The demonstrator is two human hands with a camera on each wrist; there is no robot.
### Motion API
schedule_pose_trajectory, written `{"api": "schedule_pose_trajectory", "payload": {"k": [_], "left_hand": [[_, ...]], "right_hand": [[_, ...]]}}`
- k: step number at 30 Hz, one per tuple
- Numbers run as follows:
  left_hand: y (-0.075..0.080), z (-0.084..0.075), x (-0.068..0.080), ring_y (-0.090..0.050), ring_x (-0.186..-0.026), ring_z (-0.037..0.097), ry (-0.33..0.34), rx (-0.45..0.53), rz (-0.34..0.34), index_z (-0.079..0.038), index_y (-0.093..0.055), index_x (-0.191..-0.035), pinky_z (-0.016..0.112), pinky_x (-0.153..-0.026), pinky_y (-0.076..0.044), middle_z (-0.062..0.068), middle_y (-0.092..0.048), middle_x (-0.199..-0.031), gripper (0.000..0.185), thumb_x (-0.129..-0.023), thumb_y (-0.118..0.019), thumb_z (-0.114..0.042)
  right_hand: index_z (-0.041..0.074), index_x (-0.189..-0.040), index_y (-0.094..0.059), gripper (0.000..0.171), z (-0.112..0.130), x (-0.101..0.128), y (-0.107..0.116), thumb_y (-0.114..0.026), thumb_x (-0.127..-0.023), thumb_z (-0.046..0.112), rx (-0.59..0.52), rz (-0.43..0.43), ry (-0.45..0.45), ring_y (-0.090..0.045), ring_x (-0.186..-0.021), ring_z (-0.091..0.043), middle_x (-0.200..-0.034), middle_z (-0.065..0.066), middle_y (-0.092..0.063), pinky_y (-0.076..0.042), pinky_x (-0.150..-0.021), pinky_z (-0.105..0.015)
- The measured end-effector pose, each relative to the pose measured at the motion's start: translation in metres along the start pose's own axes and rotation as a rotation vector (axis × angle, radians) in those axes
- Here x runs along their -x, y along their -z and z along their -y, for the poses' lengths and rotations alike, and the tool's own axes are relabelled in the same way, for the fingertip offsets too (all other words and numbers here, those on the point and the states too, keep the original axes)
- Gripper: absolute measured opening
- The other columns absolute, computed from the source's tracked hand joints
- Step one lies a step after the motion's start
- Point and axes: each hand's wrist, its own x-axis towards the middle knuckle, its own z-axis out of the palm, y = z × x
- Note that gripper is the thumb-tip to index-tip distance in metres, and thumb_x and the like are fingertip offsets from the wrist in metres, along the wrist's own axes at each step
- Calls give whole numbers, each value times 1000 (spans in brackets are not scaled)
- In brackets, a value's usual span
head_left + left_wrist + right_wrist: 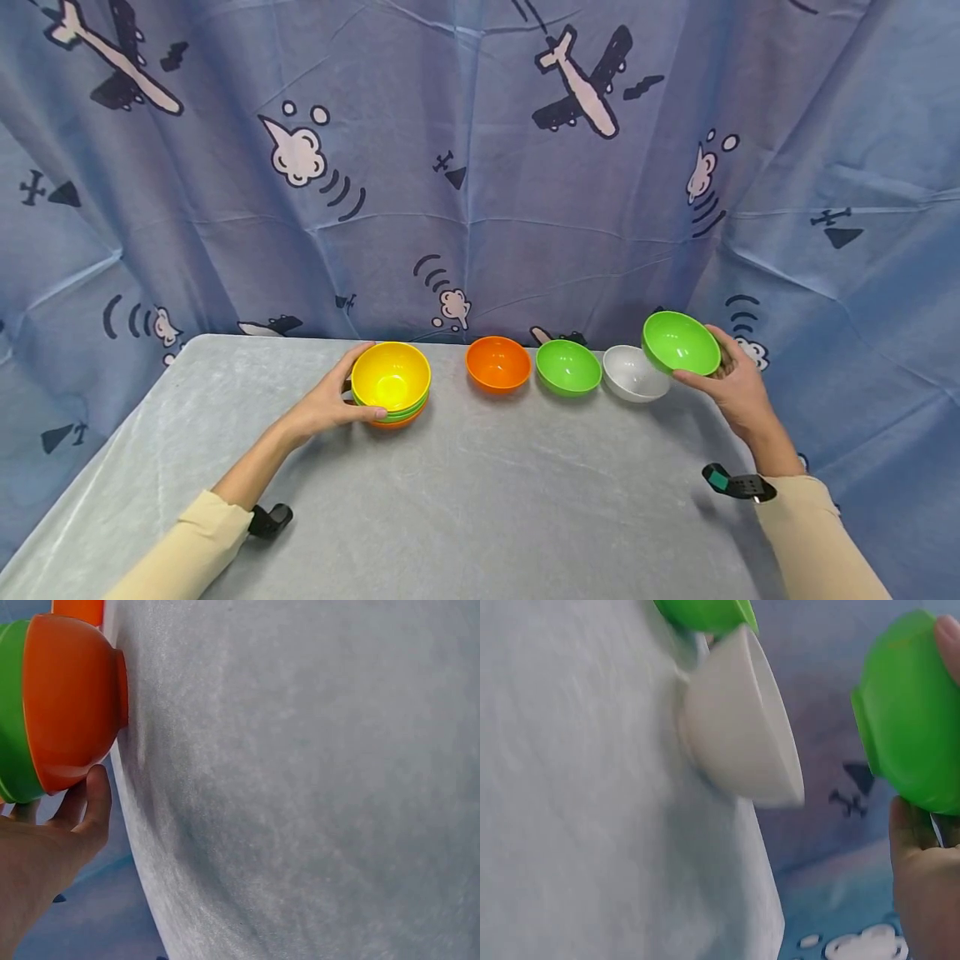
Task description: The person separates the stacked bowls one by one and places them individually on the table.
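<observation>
On the left, my left hand point(330, 404) grips a stack of bowls from its left side. A yellow bowl point(392, 377) tops the stack, with green below it and an orange bowl point(75, 705) at the bottom. In the left wrist view the orange base is at the table surface. My right hand point(738, 387) holds a green bowl point(681, 343) by its right side, thumb at the near rim. This bowl is raised off the table, tilted, beside and partly in front of the white bowl point(633, 375). The right wrist view shows a gap between these two bowls.
An orange bowl point(498, 365) and another green bowl point(567, 367) stand in a row with the white one along the back of the grey table point(495, 508). Behind the table hangs a blue curtain point(397, 167) printed with planes.
</observation>
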Motion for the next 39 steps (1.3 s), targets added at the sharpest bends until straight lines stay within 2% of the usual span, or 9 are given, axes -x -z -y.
{"api": "schedule_pose_trajectory", "payload": {"k": [3,10,14,17,21,23,32,39], "left_hand": [[0,0,0,-34,-141,44,2,0,-1,-20,-20,-162,64,-109,-32,14,-28,-159,103,-84,-87,-21],[0,-1,1,-33,-141,44,-2,4,3,-18,-19,-163,64,-109,-31,14,-27,-159,103,-85,-86,-21],[0,-1,1,-33,-141,44,-2,6,5,-19,-19,-163,64,-109,-31,14,-27,-159,103,-85,-86,-21],[0,-1,1,-34,-140,44,-4,7,2,-19,-20,-162,64,-109,-32,13,-28,-159,103,-84,-87,-21],[0,0,2,-34,-140,44,-6,2,2,-18,-19,-163,64,-108,-33,13,-28,-159,105,-84,-87,-21],[0,1,2,-34,-140,44,-3,1,3,-18,-18,-163,64,-108,-33,13,-28,-159,105,-83,-87,-21],[0,-1,1,-34,-140,45,4,-10,2,-17,-18,-163,64,-108,-33,14,-27,-160,105,-83,-87,-22],[0,0,1,-33,-141,45,4,-9,-1,-16,-19,-162,64,-108,-32,14,-27,-159,104,-84,-87,-21]], "right_hand": [[9,-162,-22,94,-7,2,12,-78,-88,-4,5,-62,-31,-38,-137,-12,-157,-13,-30,-43,-90,-9],[13,-164,-18,98,-26,7,24,-82,-90,22,243,-221,-194,-36,-141,-23,-163,-15,-25,-42,-84,-7],[10,-163,-21,101,-37,10,25,-84,-87,29,307,-267,-257,-38,-136,-29,-160,-20,-30,-41,-85,-10],[6,-162,-20,103,-44,12,26,-84,-86,34,342,-274,-300,-37,-134,-35,-158,-24,-31,-41,-95,-23],[2,-162,-16,108,-53,14,27,-84,-86,38,371,-271,-348,-33,-136,-42,-159,-26,-26,-36,-107,-45],[1,-162,-15,109,-56,14,28,-84,-86,38,377,-270,-357,-31,-138,-44,-160,-27,-25,-33,-110,-51],[-1,-161,-14,111,-63,15,24,-85,-85,38,353,-234,-381,-30,-138,-47,-159,-29,-24,-29,-110,-61],[-1,-161,-8,114,-66,15,23,-84,-86,37,319,-200,-372,-24,-142,-48,-162,-29,-16,-24,-113,-59]]}}
